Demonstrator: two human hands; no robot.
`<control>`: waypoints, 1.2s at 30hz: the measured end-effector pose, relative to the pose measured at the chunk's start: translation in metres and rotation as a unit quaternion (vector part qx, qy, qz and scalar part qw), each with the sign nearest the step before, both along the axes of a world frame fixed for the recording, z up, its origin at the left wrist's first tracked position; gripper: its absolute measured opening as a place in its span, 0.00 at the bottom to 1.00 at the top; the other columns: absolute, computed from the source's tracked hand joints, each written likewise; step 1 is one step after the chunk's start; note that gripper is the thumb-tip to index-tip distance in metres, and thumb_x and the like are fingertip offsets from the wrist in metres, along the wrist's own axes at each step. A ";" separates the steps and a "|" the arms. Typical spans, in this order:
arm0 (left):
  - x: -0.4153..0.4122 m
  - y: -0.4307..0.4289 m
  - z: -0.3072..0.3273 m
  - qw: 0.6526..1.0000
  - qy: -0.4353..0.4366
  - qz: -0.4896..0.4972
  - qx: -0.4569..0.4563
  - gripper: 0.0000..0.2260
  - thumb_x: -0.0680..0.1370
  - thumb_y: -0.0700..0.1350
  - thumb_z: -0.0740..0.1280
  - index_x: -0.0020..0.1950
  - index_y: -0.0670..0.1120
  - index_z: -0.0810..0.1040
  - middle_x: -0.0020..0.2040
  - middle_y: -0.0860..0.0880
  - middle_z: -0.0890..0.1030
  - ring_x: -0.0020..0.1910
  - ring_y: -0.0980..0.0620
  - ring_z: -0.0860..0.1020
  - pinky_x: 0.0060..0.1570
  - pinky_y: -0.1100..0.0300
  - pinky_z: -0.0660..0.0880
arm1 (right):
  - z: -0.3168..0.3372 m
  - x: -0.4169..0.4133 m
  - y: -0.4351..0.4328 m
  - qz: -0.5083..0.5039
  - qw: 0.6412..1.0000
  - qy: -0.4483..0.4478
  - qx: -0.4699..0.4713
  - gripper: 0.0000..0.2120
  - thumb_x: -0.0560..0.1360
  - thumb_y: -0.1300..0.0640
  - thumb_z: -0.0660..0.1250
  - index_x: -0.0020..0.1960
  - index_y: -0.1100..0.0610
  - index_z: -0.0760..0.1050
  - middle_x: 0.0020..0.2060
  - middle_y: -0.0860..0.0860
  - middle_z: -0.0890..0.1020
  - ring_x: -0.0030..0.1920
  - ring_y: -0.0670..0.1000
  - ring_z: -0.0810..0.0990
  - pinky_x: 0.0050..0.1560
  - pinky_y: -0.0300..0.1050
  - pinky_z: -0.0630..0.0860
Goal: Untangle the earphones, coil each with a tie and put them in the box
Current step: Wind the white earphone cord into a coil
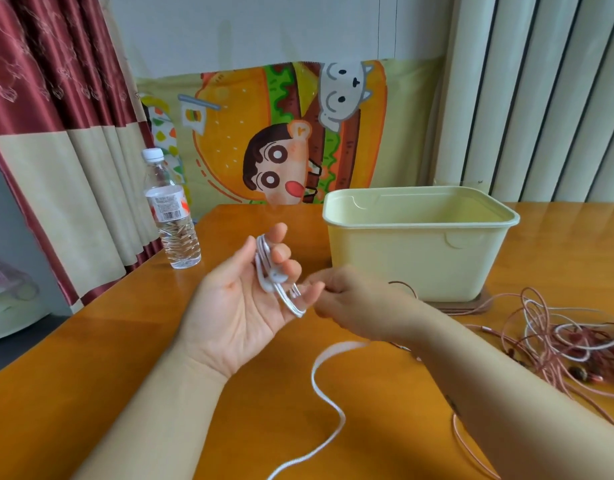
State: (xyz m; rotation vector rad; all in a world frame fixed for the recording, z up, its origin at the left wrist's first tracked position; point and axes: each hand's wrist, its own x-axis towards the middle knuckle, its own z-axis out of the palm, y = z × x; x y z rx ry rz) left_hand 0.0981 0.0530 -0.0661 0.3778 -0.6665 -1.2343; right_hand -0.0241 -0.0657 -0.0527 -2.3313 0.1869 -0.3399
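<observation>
My left hand (239,299) is palm up over the table, with a white earphone cable (276,282) wound in loops round its fingers and an earbud lying on the loops. My right hand (354,303) is blurred, just right of the loops, pinching the white cable. The loose rest of that white cable (324,403) trails down toward the near edge. A tangle of pink and white earphones (555,337) lies on the table at the right. The pale yellow box (419,268) stands open behind my right hand.
A clear water bottle (172,213) stands at the table's left back corner. The orange wooden table (90,375) ends in an edge at the left. A curtain hangs at the left, a cartoon cloth on the wall behind.
</observation>
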 end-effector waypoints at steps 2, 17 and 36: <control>-0.004 -0.001 0.005 0.996 0.006 0.090 0.017 0.15 0.79 0.48 0.57 0.54 0.44 0.81 0.38 0.51 0.79 0.39 0.54 0.81 0.44 0.47 0.80 | -0.001 0.000 0.004 0.027 0.999 0.033 -0.033 0.14 0.81 0.55 0.58 0.43 0.58 0.80 0.27 0.45 0.70 0.27 0.42 0.69 0.31 0.32 0.65; -0.024 -0.004 0.000 0.935 -0.289 0.109 0.176 0.17 0.74 0.54 0.58 0.53 0.44 0.77 0.35 0.46 0.78 0.40 0.49 0.81 0.53 0.40 0.76 | 0.046 -0.026 0.000 0.013 0.998 -0.049 0.036 0.15 0.79 0.53 0.60 0.43 0.62 0.80 0.20 0.43 0.74 0.21 0.40 0.70 0.25 0.28 0.64; 0.011 -0.010 0.003 0.957 -0.096 0.257 0.089 0.18 0.82 0.54 0.50 0.60 0.47 0.74 0.46 0.52 0.84 0.42 0.55 0.83 0.55 0.41 0.77 | 0.006 -0.002 0.010 0.027 0.998 0.055 -0.031 0.13 0.80 0.51 0.60 0.49 0.54 0.82 0.25 0.47 0.66 0.25 0.44 0.63 0.27 0.34 0.62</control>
